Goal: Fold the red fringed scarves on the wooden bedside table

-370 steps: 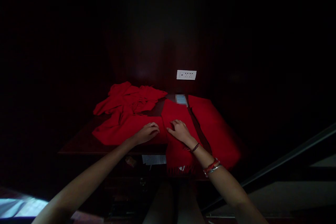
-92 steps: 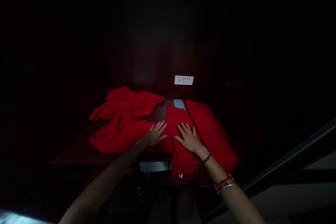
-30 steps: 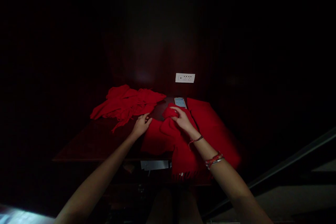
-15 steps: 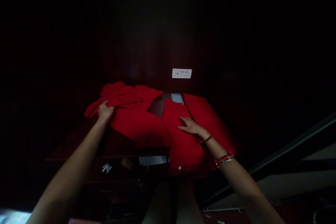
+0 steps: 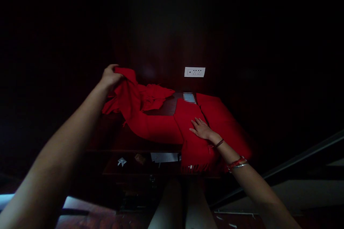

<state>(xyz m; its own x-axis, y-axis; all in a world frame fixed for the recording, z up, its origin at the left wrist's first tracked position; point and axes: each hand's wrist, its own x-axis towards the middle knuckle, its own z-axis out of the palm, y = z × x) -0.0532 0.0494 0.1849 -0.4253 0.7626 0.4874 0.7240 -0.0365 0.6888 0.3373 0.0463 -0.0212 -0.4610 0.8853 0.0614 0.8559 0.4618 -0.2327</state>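
The left hand (image 5: 112, 75) grips the red cloth (image 5: 158, 127), lifted above the desk's (image 5: 169, 107) left side; the right hand (image 5: 202, 130) lies spread on smooth cloth toward the front edge. In dimness, the left portion seems not yet flat.

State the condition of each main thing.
Left hand: raised, gripping.
Right hand: resting palm down.
Red strip: left part lifted, right part lying flat.
Fringed red cloth: spread out, fringe overhanging.
Far-right red cloth: lying flat.
Rear red heap: crumpled.
Wall socket: nothing plugged in.
Drawer: apparently open.
Pale blue item: pixelated, unclear.
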